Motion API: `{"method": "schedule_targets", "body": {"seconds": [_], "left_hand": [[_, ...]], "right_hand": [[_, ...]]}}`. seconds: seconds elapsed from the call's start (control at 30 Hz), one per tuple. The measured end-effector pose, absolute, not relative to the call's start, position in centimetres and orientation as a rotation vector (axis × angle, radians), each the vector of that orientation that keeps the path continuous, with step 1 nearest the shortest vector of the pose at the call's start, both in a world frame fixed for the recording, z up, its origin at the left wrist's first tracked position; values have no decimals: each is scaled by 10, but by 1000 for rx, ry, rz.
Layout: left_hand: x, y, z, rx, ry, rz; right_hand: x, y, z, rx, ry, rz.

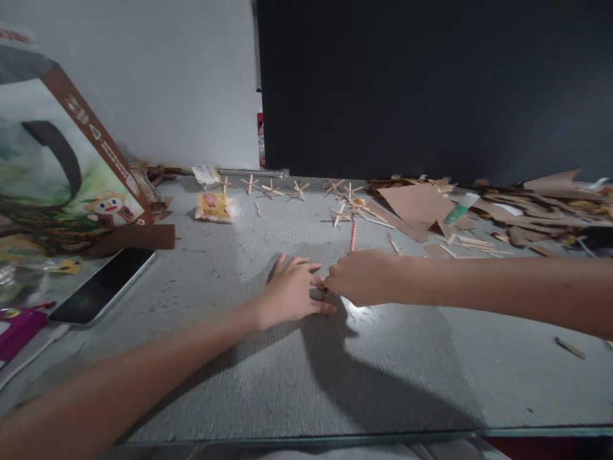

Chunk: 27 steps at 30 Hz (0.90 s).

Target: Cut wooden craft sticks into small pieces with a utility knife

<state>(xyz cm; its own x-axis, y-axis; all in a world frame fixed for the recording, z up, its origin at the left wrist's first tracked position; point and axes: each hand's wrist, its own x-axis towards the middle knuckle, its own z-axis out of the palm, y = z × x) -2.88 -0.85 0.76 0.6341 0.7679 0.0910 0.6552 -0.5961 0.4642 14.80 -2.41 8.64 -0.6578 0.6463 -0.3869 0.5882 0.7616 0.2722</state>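
My left hand (292,291) rests low over the grey tabletop, its fingers spread and its thumb apart from the index finger. The left index fingertip meets the fingertips of my right hand (361,278). The right hand is closed in a pinch, with its knuckles turned up. A small dark thing (325,292) shows at the pinch, too small to name. Just behind the right hand a pink striped stick (353,236), like a pencil, points away from me. Its near end is hidden by the hand, so whether it is held cannot be seen.
Crossed wooden sticks (299,190) stand along the back of the table (215,396). Brown cardboard (416,207), a green-and-white tube (461,208) and loose sticks (474,244) lie at right. At left are a phone (105,287), a yellow packet (216,208) and a large printed box (71,160).
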Motion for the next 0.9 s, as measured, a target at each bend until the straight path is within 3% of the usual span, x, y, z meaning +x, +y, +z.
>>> {"method": "schedule_targets", "body": {"seconds": [0.2,0.57,0.9], "left_hand": [[-25,-29,12,2583,1214,489],[-32,-14,16,2464,1178,254],[-26,-30,9,2636,1212,454]], "right_hand": [[142,-30,93,873,2317,220],[145,-31,91,918,2338,173],[143,-37,91,1003,2424,173]]}}
